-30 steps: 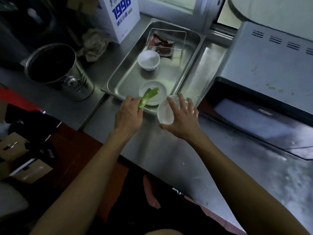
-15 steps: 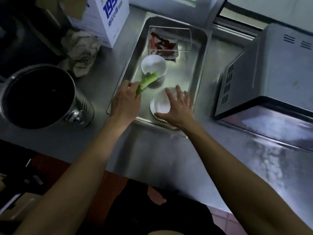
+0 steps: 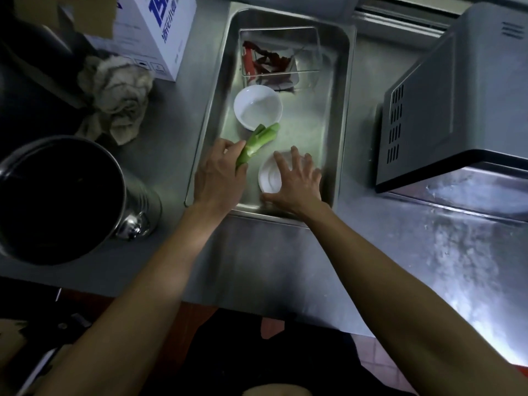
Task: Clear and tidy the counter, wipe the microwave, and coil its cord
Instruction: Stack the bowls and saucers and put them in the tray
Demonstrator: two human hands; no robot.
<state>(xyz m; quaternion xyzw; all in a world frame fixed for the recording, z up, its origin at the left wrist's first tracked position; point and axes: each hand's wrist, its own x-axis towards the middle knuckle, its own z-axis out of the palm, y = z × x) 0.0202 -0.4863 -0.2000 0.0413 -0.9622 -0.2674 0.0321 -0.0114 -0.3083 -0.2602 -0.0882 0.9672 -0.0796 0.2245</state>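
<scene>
A stainless steel worktop [image 3: 257, 267] runs across the dim scene, its surface smeared and glaring with reflected light toward the right. Sunk or set into it is a steel tray [image 3: 341, 115], and both hands are inside its near end. The left hand [image 3: 218, 175] has its grip clamped on a green vegetable stalk [image 3: 258, 141], fingers curled round the lower end, the cut tip pointing up and away toward a white bowl [image 3: 257, 105] just beyond. The right hand [image 3: 297, 181] lies with fingers spread and fairly straight over a white dish [image 3: 270, 178], touching it, its grip apart. Beyond the bowl stands a clear box [image 3: 278, 50] with dark red scraps inside. To the right of the right hand sits the microwave [image 3: 463, 95], grey, vents on its side. Left of the left hand are a crumpled cloth [image 3: 117, 92], a large steel pot [image 3: 60, 195] and, farther back, a white carton [image 3: 168, 32] with blue print.
</scene>
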